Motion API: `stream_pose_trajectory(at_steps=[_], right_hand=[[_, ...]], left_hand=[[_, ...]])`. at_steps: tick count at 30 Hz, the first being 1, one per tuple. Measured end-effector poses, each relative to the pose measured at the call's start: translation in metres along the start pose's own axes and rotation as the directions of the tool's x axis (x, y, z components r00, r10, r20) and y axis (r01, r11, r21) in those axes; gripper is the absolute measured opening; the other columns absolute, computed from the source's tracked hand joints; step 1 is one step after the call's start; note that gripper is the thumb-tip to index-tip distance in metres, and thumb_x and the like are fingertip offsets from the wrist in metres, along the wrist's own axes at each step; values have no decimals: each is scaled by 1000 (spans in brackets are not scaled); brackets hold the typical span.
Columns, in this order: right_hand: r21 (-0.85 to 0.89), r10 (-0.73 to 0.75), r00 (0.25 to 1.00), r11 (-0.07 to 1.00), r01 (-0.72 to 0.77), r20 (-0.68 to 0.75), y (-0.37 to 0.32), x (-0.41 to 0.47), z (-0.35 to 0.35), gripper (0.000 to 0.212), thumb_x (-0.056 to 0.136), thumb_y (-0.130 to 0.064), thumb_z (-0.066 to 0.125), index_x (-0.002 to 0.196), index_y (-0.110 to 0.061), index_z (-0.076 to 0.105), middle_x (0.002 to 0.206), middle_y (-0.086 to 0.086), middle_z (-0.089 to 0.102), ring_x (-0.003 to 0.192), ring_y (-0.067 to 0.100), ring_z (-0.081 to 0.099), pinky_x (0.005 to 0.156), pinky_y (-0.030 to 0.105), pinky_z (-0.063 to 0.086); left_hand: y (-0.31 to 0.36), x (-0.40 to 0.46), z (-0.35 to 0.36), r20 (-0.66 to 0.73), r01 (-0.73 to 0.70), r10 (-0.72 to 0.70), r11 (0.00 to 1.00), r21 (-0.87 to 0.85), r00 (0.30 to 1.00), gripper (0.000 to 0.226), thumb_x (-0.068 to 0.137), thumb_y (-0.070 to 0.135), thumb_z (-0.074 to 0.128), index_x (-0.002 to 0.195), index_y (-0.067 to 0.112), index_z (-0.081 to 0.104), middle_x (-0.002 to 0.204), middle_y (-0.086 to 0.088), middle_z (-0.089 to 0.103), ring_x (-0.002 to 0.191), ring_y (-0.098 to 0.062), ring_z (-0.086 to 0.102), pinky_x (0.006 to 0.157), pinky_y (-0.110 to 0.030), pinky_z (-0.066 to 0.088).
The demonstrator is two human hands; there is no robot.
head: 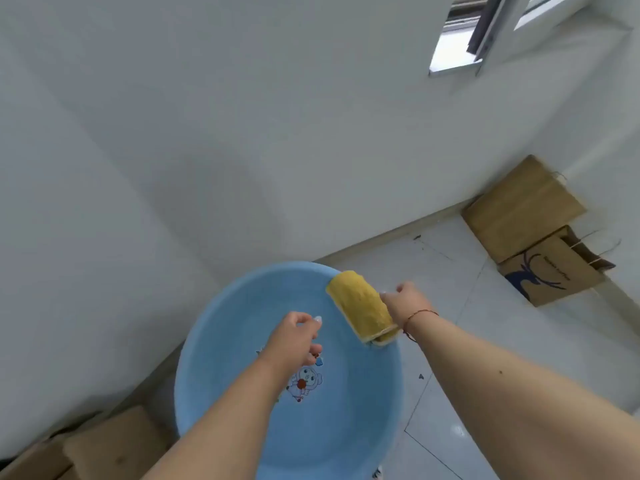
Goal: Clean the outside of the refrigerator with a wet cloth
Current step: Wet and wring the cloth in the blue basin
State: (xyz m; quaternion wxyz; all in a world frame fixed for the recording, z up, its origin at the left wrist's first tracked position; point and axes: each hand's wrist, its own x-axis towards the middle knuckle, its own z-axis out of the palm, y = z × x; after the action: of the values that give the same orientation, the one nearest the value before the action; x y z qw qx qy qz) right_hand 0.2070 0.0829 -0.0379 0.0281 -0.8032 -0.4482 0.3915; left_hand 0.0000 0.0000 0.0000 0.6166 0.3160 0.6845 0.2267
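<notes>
A yellow cloth (360, 304) hangs draped over the right rim of a round blue basin (228, 306) that stands on the floor. My right hand (405, 301) rests against the cloth's right side at the rim, fingers curled on it. Over the basin's middle hovers my left hand (298, 337), fingers loosely curled and holding nothing. A cartoon print (304, 382) shows on the basin's bottom. A large white surface (173, 133) fills the left and top of the view; I cannot tell whether it is the refrigerator or a wall.
Two brown paper bags (540, 233) lean in the corner at the right. Cardboard pieces (97, 448) lie at the bottom left. White floor tiles (485, 393) spread to the right of the basin. A window (460, 39) is at the top right.
</notes>
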Motion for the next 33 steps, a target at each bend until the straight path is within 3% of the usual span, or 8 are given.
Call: stream_pose_trajectory(at_steps=[4, 8, 13, 17, 24, 29, 31, 33], right_hand=[[-31, 125, 980, 992, -122, 157, -3, 10, 6, 43, 92, -36, 56, 123, -6, 57, 117, 13, 60, 99, 28, 57, 80, 34, 45], [-81, -414, 873, 910, 407, -258, -2, -19, 35, 17, 77, 0, 57, 77, -17, 63, 82, -4, 55, 74, 23, 55, 65, 22, 45], [113, -808, 578, 567, 816, -114, -25, -68, 92, 27, 72, -5, 46, 83, -30, 50, 80, -19, 40, 70, 0, 42, 61, 10, 34], [-228, -802, 598, 584, 779, -14, -12, -33, 118, 39, 64, -2, 51, 97, -19, 64, 85, 6, 53, 74, 29, 56, 60, 34, 50], [-590, -511, 694, 380, 712, 507, 4, 1, 152, 68, 90, -44, 50, 146, -47, 12, 152, 4, 11, 137, 27, 18, 103, 41, 33], [-491, -332, 867, 722, 487, 373, -2, 5, 177, 56, 89, -23, 54, 139, -32, 30, 141, 9, 33, 107, 31, 52, 79, 29, 46], [-336, -386, 876, 815, 471, 290, -12, -18, 179, 27, 89, -19, 54, 115, -26, 50, 122, 6, 49, 88, 24, 56, 67, 20, 45], [-79, -499, 823, 841, 536, 271, -21, -46, 179, 32, 78, -12, 54, 101, -33, 56, 113, -4, 48, 89, 21, 57, 71, 25, 47]], left_hand=[[-27, 15, -2, -45, 100, -106, 988, -116, 993, 17, 99, 30, 50, 111, 17, 52, 108, -9, 58, 86, -18, 61, 72, -32, 55], [-49, 22, -6, -143, 146, -175, 970, -194, 974, 26, 97, 22, 53, 122, 20, 47, 95, -2, 56, 83, -19, 61, 75, -36, 54], [-66, 36, -20, -326, 13, -22, 999, -32, 945, 48, 89, 16, 60, 134, 27, 45, 116, -4, 53, 99, -20, 61, 93, -45, 52], [-85, 40, -27, -249, -53, 218, 841, 538, 944, 75, 88, 23, 61, 152, 29, 21, 154, -4, 18, 138, -25, 33, 111, -36, 34], [-133, 63, -16, 16, 73, -170, 505, 860, 985, 76, 96, 48, 43, 154, 38, -6, 163, 9, -15, 149, -32, -5, 119, -49, 13], [-146, 84, -16, -32, 126, -132, 797, 591, 991, 59, 91, 52, 44, 145, 34, 33, 150, 1, 41, 137, -24, 38, 112, -38, 30], [-134, 83, -14, -82, 207, -204, 978, 38, 976, 29, 94, 41, 53, 122, 33, 54, 129, 0, 61, 117, -22, 58, 100, -39, 46], [-122, 79, -14, 9, 240, -274, 823, -516, 962, 25, 94, 43, 54, 116, 32, 60, 117, -3, 69, 104, -26, 67, 86, -39, 53]])
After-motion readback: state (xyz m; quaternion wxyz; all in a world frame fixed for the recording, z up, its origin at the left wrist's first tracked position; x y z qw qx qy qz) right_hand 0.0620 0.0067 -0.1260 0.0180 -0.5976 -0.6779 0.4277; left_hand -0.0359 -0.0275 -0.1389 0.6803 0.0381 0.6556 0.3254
